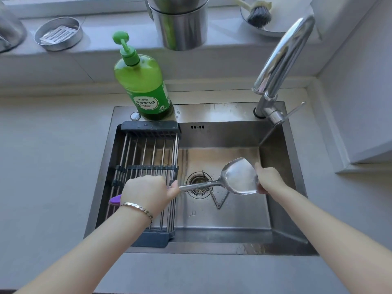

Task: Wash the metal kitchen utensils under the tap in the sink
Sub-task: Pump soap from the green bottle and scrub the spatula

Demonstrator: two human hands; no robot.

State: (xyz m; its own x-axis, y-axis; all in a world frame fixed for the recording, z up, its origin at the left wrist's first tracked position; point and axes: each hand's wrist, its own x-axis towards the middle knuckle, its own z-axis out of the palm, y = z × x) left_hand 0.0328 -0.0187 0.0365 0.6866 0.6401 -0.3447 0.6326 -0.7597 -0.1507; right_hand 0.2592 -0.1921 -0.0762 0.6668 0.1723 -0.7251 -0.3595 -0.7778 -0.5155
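Observation:
A metal spatula (237, 179) with a purple handle end lies level over the steel sink (282, 225), its broad blade above the drain (199, 184). My left hand (148, 193) grips the handle over the drying rack. My right hand (268, 179) holds the blade's right edge, thumb on top and fingers behind it. The chrome tap (282, 58) arches at the back right, its spout off to the right of the basin; I see no water running. A thin wire utensil (219, 200) lies on the sink floor under the spatula.
A black roll-up drying rack (146, 158) spans the sink's left part. A green soap pump bottle (144, 81) stands on the sink's back rim. On the sill sit a round tin (58, 33), a steel canister (180, 24) and a brush (258, 14) on a plate. Grey counter surrounds the sink.

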